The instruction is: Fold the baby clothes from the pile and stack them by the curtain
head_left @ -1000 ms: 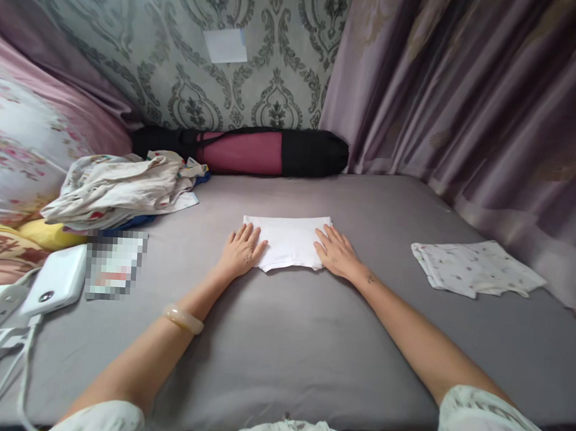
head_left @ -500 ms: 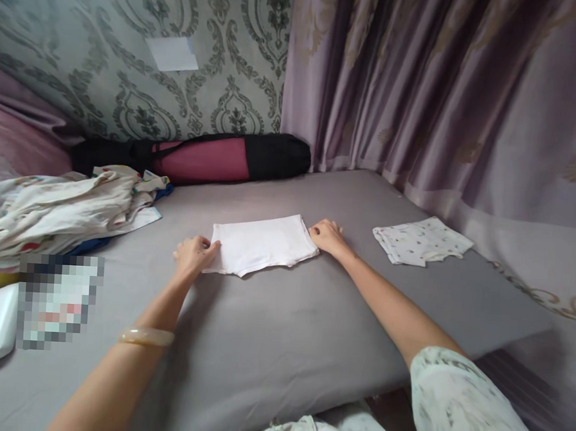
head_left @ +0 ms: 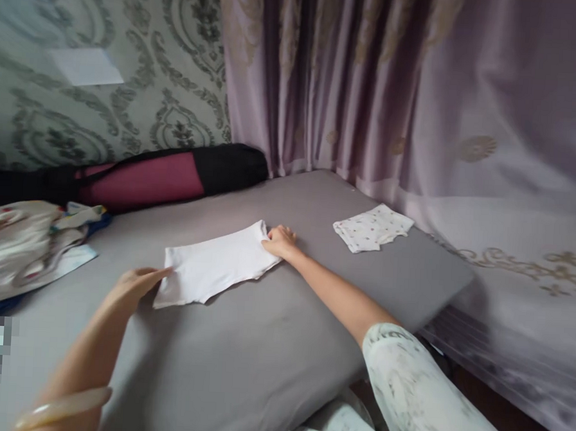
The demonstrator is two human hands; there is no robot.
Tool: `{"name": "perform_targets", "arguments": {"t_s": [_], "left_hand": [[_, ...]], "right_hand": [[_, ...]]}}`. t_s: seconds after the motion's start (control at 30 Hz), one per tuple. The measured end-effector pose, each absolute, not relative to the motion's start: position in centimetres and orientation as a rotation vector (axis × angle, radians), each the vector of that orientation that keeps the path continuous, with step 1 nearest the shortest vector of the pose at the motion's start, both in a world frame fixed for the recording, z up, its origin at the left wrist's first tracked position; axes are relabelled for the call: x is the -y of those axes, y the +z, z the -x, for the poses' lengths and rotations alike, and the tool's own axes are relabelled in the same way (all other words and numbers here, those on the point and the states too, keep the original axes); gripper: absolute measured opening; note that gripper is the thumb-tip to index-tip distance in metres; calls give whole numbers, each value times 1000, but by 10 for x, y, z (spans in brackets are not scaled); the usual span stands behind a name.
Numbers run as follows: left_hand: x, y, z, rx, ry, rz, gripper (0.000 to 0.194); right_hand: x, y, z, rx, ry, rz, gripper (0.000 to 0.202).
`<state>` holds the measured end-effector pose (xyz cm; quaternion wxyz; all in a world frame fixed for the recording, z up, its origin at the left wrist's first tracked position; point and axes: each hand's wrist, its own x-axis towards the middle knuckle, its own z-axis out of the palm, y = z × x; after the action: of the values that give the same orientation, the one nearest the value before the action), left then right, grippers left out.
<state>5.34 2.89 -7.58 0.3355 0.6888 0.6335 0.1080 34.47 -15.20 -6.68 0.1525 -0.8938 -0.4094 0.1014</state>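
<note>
A folded white garment (head_left: 218, 261), perhaps small shorts or a shirt, is stretched between my two hands just over the grey bed sheet (head_left: 262, 343). My left hand (head_left: 137, 285) pinches its left edge between thumb and fingers. At the opposite end my right hand (head_left: 281, 241) grips the right edge, fingers curled. Farther right lies a second folded garment (head_left: 373, 229), white with small dark prints, touched by neither hand.
A heap of light clothes (head_left: 25, 247) lies at the left. Behind it, a long black and maroon bag (head_left: 149, 177) runs along the patterned wall (head_left: 146, 54). Purple curtains (head_left: 324, 82) hang at the back and right, beside the bed's edge.
My view has turned to the right, so everything sits farther left. The white garment's left end appears lifted and tilted, with both hands still on it.
</note>
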Motion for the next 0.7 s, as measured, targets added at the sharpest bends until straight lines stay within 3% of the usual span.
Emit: {"name": "perform_targets", "arguments": {"t_s": [0.27, 0.7], "left_hand": [[-27, -59, -73, -1689, 301, -1571, 61], [76, 1, -226, -1103, 365, -1732, 42]], "right_hand": [[160, -57, -344, 1166, 223, 2476, 30], [266, 3, -455, 921, -67, 2709, 25]]}}
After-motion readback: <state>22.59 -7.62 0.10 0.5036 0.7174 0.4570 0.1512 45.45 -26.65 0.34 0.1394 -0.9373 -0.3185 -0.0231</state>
